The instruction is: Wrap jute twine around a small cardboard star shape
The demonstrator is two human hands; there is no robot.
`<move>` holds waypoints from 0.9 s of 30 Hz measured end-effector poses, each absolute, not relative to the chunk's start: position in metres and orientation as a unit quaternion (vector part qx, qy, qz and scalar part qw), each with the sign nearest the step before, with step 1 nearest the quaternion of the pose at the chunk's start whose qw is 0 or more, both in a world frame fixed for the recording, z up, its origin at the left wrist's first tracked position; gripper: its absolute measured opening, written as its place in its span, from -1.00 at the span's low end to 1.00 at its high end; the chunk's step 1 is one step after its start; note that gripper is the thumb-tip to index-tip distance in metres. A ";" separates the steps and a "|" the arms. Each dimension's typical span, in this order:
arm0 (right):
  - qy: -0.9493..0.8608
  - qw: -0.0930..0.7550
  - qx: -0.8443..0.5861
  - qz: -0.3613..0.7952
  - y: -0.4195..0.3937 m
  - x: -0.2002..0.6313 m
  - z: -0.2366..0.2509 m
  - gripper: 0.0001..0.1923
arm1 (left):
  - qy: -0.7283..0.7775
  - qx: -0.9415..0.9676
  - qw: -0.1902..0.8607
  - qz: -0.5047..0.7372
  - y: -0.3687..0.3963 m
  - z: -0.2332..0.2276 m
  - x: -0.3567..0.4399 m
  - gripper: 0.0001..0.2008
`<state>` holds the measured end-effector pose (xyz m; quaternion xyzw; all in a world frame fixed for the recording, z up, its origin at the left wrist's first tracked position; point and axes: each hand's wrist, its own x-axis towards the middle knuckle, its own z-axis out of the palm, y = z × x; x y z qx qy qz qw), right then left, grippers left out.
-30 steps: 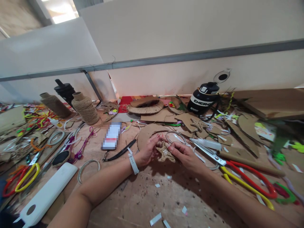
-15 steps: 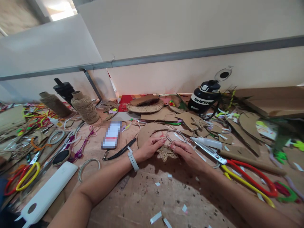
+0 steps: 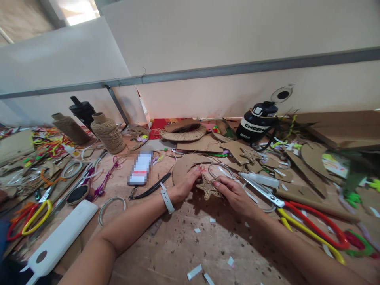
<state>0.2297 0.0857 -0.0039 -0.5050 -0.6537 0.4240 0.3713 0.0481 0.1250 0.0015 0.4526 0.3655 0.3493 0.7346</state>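
A star wrapped in brown twine [image 3: 209, 188] is held just above the table, its points and wound strands facing up. My right hand [image 3: 233, 194] pinches its right side between thumb and fingers. Close by the star's upper left edge, my left hand [image 3: 189, 183] has its fingers stretched forward; whether they touch the star is hard to make out. Behind both hands lie a curved cardboard piece [image 3: 181, 169] and a thin ring [image 3: 221, 164].
Large scissors [image 3: 311, 222] and a white glue bottle [image 3: 261, 179] lie at right. A black bottle [image 3: 255, 126] stands behind. Twine spools [image 3: 108, 133], a phone [image 3: 140, 168] and a white paddle-shaped object [image 3: 63, 239] are at left. Paper scraps [image 3: 194, 272] litter the front.
My left hand's fingers have shifted off the star's top, a little left and forward. The star shows more fully now, tilted slightly, still in my right hand.
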 end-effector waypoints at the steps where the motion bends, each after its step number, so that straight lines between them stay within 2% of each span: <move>1: -0.656 0.380 -0.506 0.412 0.086 0.229 -0.003 -0.52 | 0.364 0.461 0.738 0.333 0.125 0.001 0.048 -0.35; 4: -0.653 0.387 -0.515 0.398 0.085 0.227 0.000 -0.52 | 0.347 0.544 0.708 0.289 0.124 0.000 0.048 -0.34; 12: -0.605 0.376 -0.518 0.473 0.085 0.228 -0.001 -0.49 | 0.321 0.637 0.630 0.307 0.121 0.008 0.045 -0.42; 15: -0.606 0.384 -0.524 0.460 0.085 0.227 -0.002 -0.50 | 0.319 0.637 0.626 0.317 0.122 0.006 0.045 -0.44; 18: -0.599 0.409 -0.546 0.420 0.085 0.226 -0.003 -0.51 | 0.322 0.586 0.656 0.351 0.123 0.000 0.046 -0.46; 22: -0.558 0.461 -0.578 0.376 0.085 0.224 -0.007 -0.53 | 0.323 0.497 0.750 0.295 0.118 -0.005 0.050 -0.33; 27: -0.554 0.471 -0.590 0.350 0.083 0.221 -0.009 -0.54 | 0.310 0.464 0.769 0.310 0.108 -0.008 0.058 -0.32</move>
